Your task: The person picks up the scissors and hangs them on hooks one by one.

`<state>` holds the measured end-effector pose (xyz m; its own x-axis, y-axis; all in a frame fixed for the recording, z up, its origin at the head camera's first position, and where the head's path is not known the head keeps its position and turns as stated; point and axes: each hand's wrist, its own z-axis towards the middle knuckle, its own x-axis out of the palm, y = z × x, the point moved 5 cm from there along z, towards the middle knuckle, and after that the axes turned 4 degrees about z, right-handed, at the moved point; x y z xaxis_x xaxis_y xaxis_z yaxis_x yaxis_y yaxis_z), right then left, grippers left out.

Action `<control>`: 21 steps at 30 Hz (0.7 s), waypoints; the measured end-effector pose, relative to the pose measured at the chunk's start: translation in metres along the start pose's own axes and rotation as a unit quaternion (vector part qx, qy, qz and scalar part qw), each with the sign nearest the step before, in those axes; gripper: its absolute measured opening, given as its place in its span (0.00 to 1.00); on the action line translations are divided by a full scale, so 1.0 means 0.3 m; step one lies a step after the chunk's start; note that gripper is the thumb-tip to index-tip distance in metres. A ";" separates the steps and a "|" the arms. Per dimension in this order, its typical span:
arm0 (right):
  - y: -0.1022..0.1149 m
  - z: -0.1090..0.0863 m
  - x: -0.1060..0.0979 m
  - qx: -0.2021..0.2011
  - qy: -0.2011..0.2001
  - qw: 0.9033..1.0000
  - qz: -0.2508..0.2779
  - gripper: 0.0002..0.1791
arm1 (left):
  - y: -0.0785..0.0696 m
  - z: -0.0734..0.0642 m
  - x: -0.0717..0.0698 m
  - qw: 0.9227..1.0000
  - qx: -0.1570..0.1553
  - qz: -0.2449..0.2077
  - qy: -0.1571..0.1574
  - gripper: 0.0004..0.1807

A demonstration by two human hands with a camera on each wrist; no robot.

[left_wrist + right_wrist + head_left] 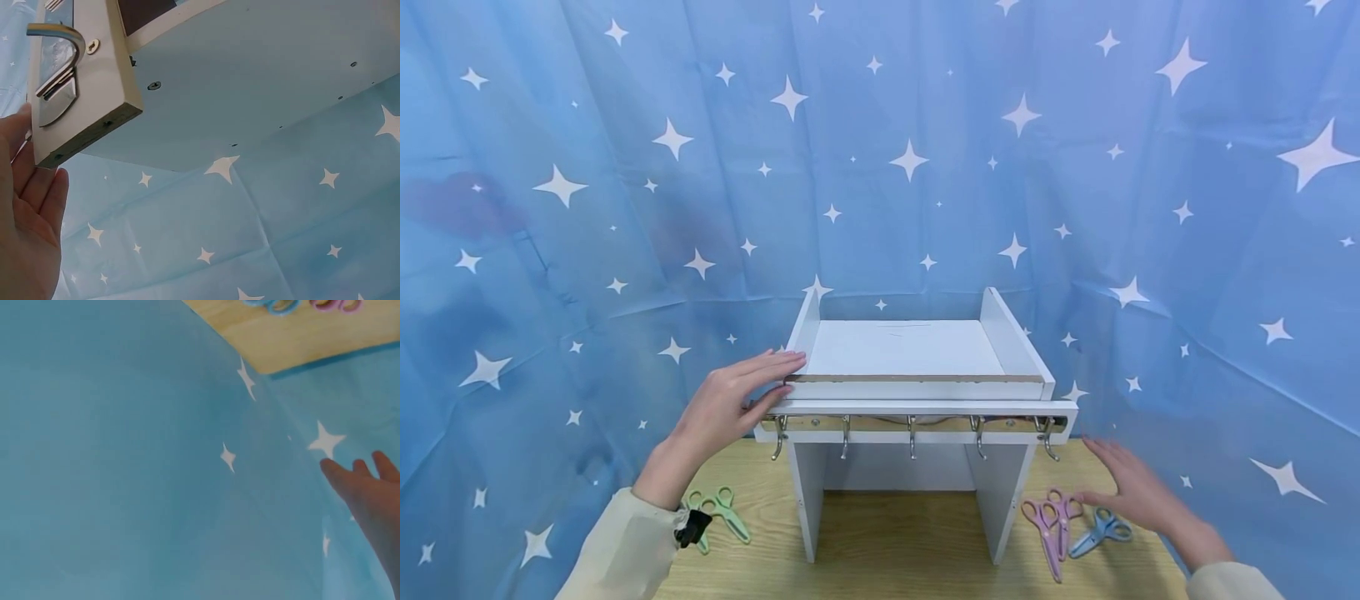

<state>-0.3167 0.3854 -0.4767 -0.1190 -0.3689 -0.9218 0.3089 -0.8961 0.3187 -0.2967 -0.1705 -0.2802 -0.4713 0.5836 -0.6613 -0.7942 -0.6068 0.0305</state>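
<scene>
A small white shelf unit (917, 390) stands on the wooden table, with a white rail of metal hooks (880, 423) across its front. At the shelf's upper left corner, my left hand (722, 408) rests with its fingers fairly straight, the thumb lower than the fingers. In the left wrist view that hand lies beside the end of the hook rail (87, 119). My right hand (1138, 487) is held out to the right of the shelf with fingers spread, holding nothing. Close to it lie pink scissors (1049, 533) and blue scissors (1101, 533).
Green scissors (724, 512) lie on the table (895, 550) left of the shelf, partly behind the left forearm. A blue curtain with white stars (880, 167) surrounds the table at the back and sides.
</scene>
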 end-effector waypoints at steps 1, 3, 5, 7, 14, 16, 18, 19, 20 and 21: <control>-0.002 -0.005 0.005 0.004 0.001 1.000 0.002 0.54 | -0.001 -0.001 -0.001 1.000 0.001 -0.002 -0.003 0.27; -0.007 -0.015 0.015 0.014 0.004 1.000 0.007 0.55 | -0.002 -0.002 -0.003 1.000 0.000 -0.004 -0.009 0.27; -0.014 -0.020 0.025 0.024 0.007 1.000 0.008 0.55 | -0.003 -0.004 -0.005 1.000 -0.002 -0.004 -0.014 0.26; -0.022 -0.021 0.032 0.037 0.008 0.999 0.009 0.55 | -0.004 -0.006 -0.006 1.000 -0.006 -0.002 -0.018 0.25; -0.066 -0.035 0.041 0.119 -0.007 0.993 0.015 0.51 | -0.005 -0.010 -0.002 1.000 -0.009 0.009 -0.028 0.24; -0.082 -0.047 0.045 0.141 -0.015 0.990 0.023 0.48 | -0.006 -0.011 -0.002 0.999 -0.009 0.010 -0.030 0.24; -0.099 -0.061 0.055 0.163 -0.021 0.986 0.040 0.46 | -0.007 -0.012 -0.002 0.999 -0.012 0.010 -0.030 0.24; -0.107 -0.069 0.061 0.176 -0.023 0.983 0.050 0.46 | -0.007 -0.012 -0.001 0.999 -0.013 0.009 -0.031 0.24; -0.116 -0.079 0.070 0.189 -0.025 0.980 0.062 0.46 | -0.008 -0.012 0.000 0.999 -0.014 0.008 -0.032 0.24; -0.124 -0.088 0.079 0.204 -0.025 0.976 0.077 0.46 | -0.008 -0.012 0.000 0.999 -0.014 0.009 -0.034 0.24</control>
<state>-0.3061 0.4167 -0.5162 -0.1509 -0.5093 -0.8473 -0.0737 -0.8489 0.5234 -0.2933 -0.1709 -0.2830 -0.5103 0.6075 -0.6087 -0.7754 -0.6312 0.0201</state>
